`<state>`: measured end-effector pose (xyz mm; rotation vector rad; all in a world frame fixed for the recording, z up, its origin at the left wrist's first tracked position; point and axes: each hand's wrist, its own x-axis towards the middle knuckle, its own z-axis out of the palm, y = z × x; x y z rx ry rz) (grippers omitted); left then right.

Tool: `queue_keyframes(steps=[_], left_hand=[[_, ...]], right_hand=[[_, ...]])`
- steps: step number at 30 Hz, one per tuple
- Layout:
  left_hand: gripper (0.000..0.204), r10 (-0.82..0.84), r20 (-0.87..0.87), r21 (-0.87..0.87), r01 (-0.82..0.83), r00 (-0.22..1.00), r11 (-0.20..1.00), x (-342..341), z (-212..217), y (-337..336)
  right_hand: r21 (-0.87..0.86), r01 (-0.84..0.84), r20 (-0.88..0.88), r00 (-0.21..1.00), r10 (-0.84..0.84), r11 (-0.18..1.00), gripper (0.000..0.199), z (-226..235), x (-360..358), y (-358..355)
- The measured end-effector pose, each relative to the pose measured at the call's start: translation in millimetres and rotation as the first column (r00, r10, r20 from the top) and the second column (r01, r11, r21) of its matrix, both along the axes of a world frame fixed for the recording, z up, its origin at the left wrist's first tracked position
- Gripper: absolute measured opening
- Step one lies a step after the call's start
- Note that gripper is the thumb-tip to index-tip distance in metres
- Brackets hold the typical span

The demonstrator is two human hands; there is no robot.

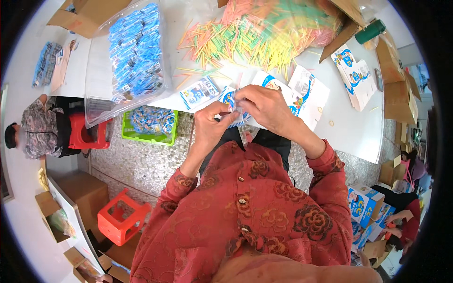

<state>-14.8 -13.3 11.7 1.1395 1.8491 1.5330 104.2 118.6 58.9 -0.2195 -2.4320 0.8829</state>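
My left hand (211, 123) and my right hand (268, 106) meet over the near edge of the table. Both are closed, fingertips almost touching. Between them is a small blue-and-white packet (226, 97) with striped ends, pinched by the left fingers. The right fingertips press on the packet's side, covering part of it. A thin pale pink straw (239, 78) shows just above the right fingers; whether they grip it I cannot tell. Another flat packet (199, 92) lies to the left of the hands. Printed white cardboard sheets (309, 89) lie right beside the right hand.
Beyond the hands spreads a heap of coloured straws (212, 47). A clear plastic tray (163, 78) of blue packets stands left. Below it, a green crate (173, 137) holds more packets. Red stools (123, 218) stand on the floor. Another person (40, 125) sits at the left.
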Motion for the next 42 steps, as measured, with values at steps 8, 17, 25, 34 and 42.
queue_keyframes(steps=[8, 17, 25, 34, 42], left_hand=[[0.008, 0.185, 0.019, 0.067, -0.186, 0.982, 0.980, -26.5, -16.2, -4.1], [0.014, 0.292, 0.135, 0.143, -0.310, 0.947, 0.940, -56.5, -38.3, -7.6], [0.017, 0.301, 0.215, 0.116, -0.330, 0.929, 0.937, -57.5, -40.6, -13.4], [0.014, 0.271, 0.237, 0.153, -0.311, 0.933, 0.938, -60.5, -45.5, -19.1], [0.010, 0.232, 0.324, 0.150, -0.292, 0.917, 0.945, -61.4, -46.6, -25.0]], right_hand=[[-0.212, -0.136, 0.159, 0.972, 0.172, 0.968, 0.010, 8.8, -45.3, 0.5], [-0.352, 0.099, 0.154, 0.987, -0.046, 0.931, 0.011, -18.6, -110.2, 51.0], [0.076, 0.207, 0.260, 0.940, -0.220, 0.975, 0.021, -72.3, -161.9, 128.4], [0.425, 0.146, 0.581, 0.712, -0.393, 0.893, 0.030, -57.8, -199.3, 117.3], [0.459, 0.190, 0.562, 0.695, -0.449, 0.868, 0.020, -69.0, -217.8, 116.3]])
